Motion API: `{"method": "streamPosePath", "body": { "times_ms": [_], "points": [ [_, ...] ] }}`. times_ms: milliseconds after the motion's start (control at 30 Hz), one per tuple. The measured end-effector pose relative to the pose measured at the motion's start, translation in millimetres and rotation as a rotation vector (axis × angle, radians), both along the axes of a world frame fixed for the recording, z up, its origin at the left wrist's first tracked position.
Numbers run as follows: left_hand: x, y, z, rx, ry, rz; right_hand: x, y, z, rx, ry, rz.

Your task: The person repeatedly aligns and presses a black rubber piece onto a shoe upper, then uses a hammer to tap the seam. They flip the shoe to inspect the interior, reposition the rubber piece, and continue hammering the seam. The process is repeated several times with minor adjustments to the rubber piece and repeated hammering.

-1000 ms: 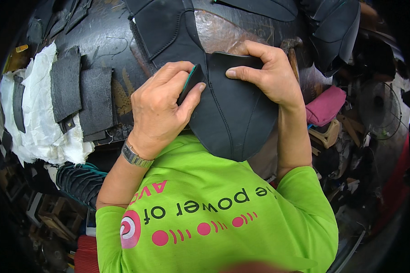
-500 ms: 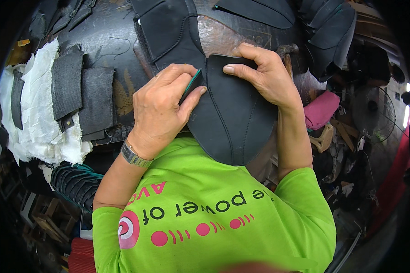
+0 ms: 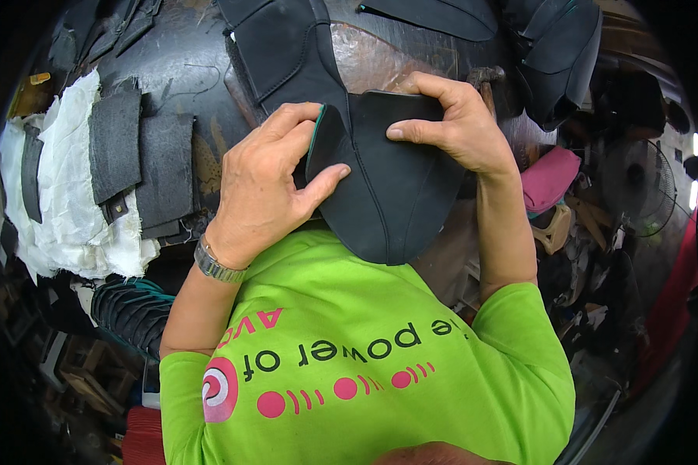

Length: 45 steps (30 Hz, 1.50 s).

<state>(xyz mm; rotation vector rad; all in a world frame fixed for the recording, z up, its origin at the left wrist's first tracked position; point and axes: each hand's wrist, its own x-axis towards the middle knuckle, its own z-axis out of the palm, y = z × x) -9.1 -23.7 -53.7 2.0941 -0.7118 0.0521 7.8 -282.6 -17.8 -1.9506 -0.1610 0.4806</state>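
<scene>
A black stitched leather piece point(image 3: 399, 182), shaped like a boot upper with a rounded lower end, lies across the table edge against my green shirt. At its left side, my left hand point(image 3: 264, 178) has its fingers along a raised, teal-edged flap point(image 3: 329, 139), and the thumb rests on the leather's face. My right hand point(image 3: 457, 124) grips the top right edge, thumb in front and fingers behind, partly hidden. Another part of black stitched leather point(image 3: 279, 46) extends up the table from the seam between my hands.
White cloth point(image 3: 58, 201) with dark fabric pieces point(image 3: 167, 167) lies to the left. More black leather parts point(image 3: 562, 66) sit at the far right, near a hammer point(image 3: 486, 81). A pink bundle point(image 3: 551, 178) and a fan point(image 3: 636, 186) are further right.
My left thumb and fingers have spread wider apart, and the teal-edged flap stands more opened out. The leather's rounded lower end has risen slightly and shifted a little left.
</scene>
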Motion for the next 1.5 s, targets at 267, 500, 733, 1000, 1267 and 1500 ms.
{"method": "streamPosePath", "body": {
  "times_ms": [267,500,733,1000,1267,1500],
  "points": [
    [-3.0,-3.6,-3.5,-0.034,0.05,0.034,1.5,-6.0,-7.7,0.053,-0.007,0.021],
    [-9.4,-15.6,-5.0,0.012,-0.015,0.169,1.0,-1.9,-4.9,0.022,-0.049,0.022],
    [-4.0,-13.7,-4.5,0.04,-0.039,0.146,-0.5,6.2,4.5,-0.496,-0.445,0.098],
    [-1.5,-20.8,-1.1,0.049,-0.051,0.187,-0.5,5.9,-1.7,-0.234,-0.327,0.108],
    [0.7,-22.2,3.4,0.096,-0.03,0.17,6.8,3.6,-14.0,-0.206,-0.437,0.175],
    [0.6,-22.1,2.5,0.111,-0.046,0.166,14.0,6.6,-16.4,-0.345,-0.56,0.239]
  ]
}}
